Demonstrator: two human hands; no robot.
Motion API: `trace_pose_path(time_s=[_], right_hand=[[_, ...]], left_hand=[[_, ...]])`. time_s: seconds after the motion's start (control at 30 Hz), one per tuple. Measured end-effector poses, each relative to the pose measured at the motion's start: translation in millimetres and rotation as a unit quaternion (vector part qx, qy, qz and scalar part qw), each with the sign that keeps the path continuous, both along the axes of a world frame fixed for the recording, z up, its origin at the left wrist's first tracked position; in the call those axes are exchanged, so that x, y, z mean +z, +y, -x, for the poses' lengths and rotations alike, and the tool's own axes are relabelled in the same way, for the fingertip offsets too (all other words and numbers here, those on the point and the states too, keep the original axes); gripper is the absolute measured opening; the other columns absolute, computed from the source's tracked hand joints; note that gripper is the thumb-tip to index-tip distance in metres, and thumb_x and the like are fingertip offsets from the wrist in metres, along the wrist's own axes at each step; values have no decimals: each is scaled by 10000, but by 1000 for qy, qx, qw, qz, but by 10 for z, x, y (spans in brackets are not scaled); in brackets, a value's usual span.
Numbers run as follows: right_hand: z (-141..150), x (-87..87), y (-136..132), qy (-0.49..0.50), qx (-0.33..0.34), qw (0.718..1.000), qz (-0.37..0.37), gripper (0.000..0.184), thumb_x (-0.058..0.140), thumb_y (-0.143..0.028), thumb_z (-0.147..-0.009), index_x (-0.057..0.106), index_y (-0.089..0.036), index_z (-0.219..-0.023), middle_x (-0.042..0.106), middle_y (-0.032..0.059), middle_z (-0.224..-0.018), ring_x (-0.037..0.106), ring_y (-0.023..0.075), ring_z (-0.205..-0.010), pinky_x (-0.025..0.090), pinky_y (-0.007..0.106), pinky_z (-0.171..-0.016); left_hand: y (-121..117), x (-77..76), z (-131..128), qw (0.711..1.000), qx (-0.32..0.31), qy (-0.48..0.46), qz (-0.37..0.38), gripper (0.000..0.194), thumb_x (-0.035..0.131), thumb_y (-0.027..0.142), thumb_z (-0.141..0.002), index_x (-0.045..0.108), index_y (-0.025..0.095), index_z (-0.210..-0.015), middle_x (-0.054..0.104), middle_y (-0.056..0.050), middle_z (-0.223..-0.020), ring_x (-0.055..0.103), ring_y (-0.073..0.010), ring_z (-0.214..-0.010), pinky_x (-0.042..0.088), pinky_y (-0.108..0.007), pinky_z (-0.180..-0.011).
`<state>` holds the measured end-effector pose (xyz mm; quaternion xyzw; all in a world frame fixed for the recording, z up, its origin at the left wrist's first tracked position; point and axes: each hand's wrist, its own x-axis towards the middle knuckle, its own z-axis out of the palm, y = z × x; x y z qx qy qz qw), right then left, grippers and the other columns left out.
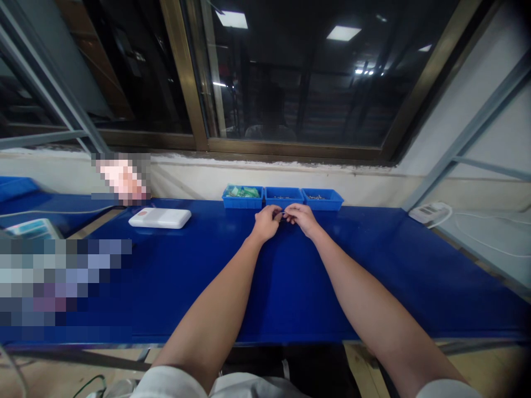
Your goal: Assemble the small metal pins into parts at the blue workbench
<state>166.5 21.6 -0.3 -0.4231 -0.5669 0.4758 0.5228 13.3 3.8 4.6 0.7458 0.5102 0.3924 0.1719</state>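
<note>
Both forearms extend forward from white sleeves (170, 382) over the blue table (290, 287), converging near its far edge. Left hand (266, 224): knuckles up, wrist bent slightly inward, fingers curled toward the thumb. Right hand (302, 217): turned palm-inward, thumb and fingertips brought together. The two sets of fingertips almost meet, pinching a thin piece (284, 213) between them; the piece sits just in front of the bins, mostly covered by the fingers, its exact form too small to make out.

Markings: white box (160, 218), left of the hands, carries a reddish mark, too small to read. A small pale mark, perhaps an "M", shows near the lap.

Surroundings: three blue bins in a row against the wall, directly beyond the hands. Left bin (243, 203) holds green packets (249, 192); middle bin (286, 189) and right bin (326, 206) hold small metallic bits. The hands overlap the lower front of the middle bin in view. Power strip (429, 211) with white cable near the right end. Grey struts flank both sides; dark window (315, 77) reflects ceiling lights. Pixelated patches hide parts of the left side.
</note>
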Motion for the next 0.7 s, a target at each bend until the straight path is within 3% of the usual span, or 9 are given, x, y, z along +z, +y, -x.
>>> trace_pose_path(time_s=[0.17,0.37,0.53,0.7], right_hand=[[-87,25,14,-80,-104,989,-69,184,597,-351,-648,637,-178,-699,663,32,-685,571,143,-590,424,247,-531],[-197,34,14,-256,-247,923,-145,209,547,-304,-706,677,-175,-808,686,60,-817,601,206,-766,463,336,-768],[-237,-9,73,-365,-270,868,-198,303,555,-286,-725,637,-165,-991,641,100,-1042,511,260,-1036,388,415,-940],[-281,-57,138,-398,-270,849,-220,386,581,-298,-712,613,-147,-1066,612,113,-1091,475,280,-1072,356,441,-958]], left_hand=[[38,-26,21,998,67,19,-4,233,527,184,-805,594,226,-1024,625,-34,-1082,567,-188,-1035,415,-341,-907],[26,-24,33,992,111,58,-3,231,515,198,-808,583,237,-1025,606,-43,-1110,533,-225,-1094,394,-387,-921],[27,-31,25,991,113,76,14,229,518,237,-810,577,237,-1031,587,-56,-1122,511,-239,-1122,380,-408,-931],[32,-45,22,989,113,90,23,231,518,258,-810,574,237,-1033,581,-58,-1121,502,-242,-1125,373,-415,-930]])
